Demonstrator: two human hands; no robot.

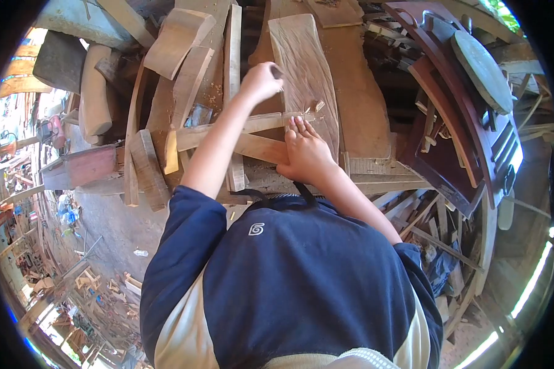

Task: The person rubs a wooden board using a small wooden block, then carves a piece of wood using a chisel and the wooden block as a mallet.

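Observation:
My left hand (261, 83) is raised by the left edge of a long carved board (305, 58). Its fingers are curled closed, and anything in them is hidden. My right hand (308, 152) grips the right end of a curved wooden piece (261, 147), with the fingertips pressed on a narrow wooden strip (237, 127) just beyond it. Part of both pieces is covered by that hand. A small wood offcut (318, 106) lies on the board past my right fingertips. The board has wavy grain marks and rests on a wide plank (360, 104).
Curved wood blocks (181, 40) and a long upright batten (232, 55) lie to the left. On the right stands a dark reddish wooden frame (452, 111) with a round grey disc (481, 71) against it. Scrap wood (440, 224) is piled at the lower right.

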